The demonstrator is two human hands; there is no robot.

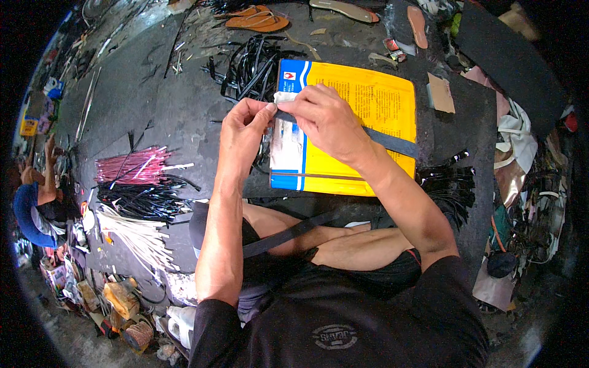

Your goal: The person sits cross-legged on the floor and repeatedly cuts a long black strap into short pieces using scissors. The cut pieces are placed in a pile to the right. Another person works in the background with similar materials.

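Over a flat yellow, blue and white printed sheet, my left hand pinches the left end of a dark grey strip between thumb and fingers. Close beside it, the fingers of my right hand are closed on the same strip. From under my right hand the strip runs across the sheet to its right edge. A small white scrap shows just above the fingertips; whether either hand holds it I cannot tell. Another dark strip lies across my lap.
Black glossy strips lie tangled behind my left hand. Bundles of pink strips, black strips and white strips are at left. More black strips lie right. Orange sandals sit far back. Another person is at far left.
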